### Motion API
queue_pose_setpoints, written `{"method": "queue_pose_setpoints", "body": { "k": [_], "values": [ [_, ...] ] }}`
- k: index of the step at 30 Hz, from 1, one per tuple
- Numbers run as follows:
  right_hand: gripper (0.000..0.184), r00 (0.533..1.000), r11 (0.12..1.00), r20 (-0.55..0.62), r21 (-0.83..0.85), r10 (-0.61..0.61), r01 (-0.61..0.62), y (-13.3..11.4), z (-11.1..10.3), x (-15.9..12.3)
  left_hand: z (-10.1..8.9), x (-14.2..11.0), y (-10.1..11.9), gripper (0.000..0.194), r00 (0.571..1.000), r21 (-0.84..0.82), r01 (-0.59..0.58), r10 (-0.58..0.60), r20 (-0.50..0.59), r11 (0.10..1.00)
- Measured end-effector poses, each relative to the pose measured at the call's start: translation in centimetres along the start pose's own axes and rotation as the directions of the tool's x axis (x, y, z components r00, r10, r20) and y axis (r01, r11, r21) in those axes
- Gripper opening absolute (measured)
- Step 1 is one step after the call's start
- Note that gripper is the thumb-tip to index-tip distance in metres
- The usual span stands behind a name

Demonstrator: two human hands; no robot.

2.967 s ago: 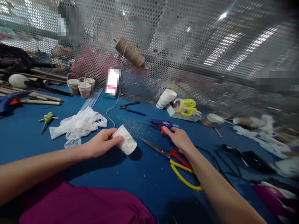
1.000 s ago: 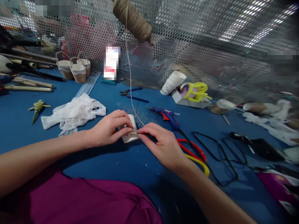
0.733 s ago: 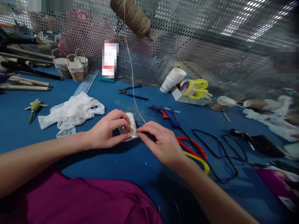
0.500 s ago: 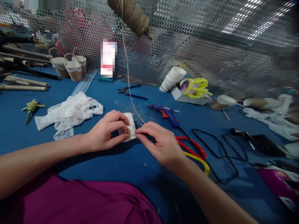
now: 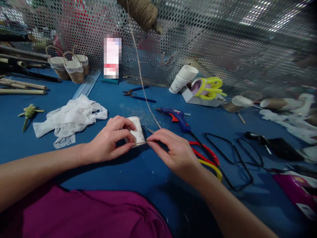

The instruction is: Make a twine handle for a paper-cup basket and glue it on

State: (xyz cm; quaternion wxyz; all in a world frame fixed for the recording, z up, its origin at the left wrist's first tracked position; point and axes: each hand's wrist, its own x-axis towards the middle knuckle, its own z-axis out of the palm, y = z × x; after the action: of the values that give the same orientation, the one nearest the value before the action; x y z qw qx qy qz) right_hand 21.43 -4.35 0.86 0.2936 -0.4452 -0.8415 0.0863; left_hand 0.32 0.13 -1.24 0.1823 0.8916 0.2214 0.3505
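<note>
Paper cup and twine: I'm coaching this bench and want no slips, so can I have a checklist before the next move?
1. Left hand holding the paper cup: ok.
2. Right hand pinching the twine beside the cup: ok.
3. Visible twine free of tangles: ok.
4. Glue gun lying free of both hands: ok.
5. Scissors out of the way: not ok, partly hidden by the right hand.
6. Twine glued to the cup: cannot tell.

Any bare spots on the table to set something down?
Biggest: blue table between left hand, right hand and purple cloth. Smaller: between white lace, lit screen and pliers. Crowded: right side, with glue gun and scissors; back left, with baskets and sticks. Twine slants down to the right hand.
</note>
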Motion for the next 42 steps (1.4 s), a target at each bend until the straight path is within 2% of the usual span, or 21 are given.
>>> {"method": "queue_pose_setpoints", "body": {
  "k": [14,42],
  "values": [
    [0.01,0.999,1.0,0.028,-0.01,0.029,-0.028,0.05,0.21,-0.13,-0.04,0.15,0.36,0.008,1.0,0.053,0.023,-0.023,0.001,0.998],
    [0.012,1.0,0.997,0.029,-0.071,-0.008,0.01,-0.01,0.32,-0.4,0.07,0.04,0.44,0.007,1.0,0.101,0.024,-0.025,0.007,0.995]
  ]
}}
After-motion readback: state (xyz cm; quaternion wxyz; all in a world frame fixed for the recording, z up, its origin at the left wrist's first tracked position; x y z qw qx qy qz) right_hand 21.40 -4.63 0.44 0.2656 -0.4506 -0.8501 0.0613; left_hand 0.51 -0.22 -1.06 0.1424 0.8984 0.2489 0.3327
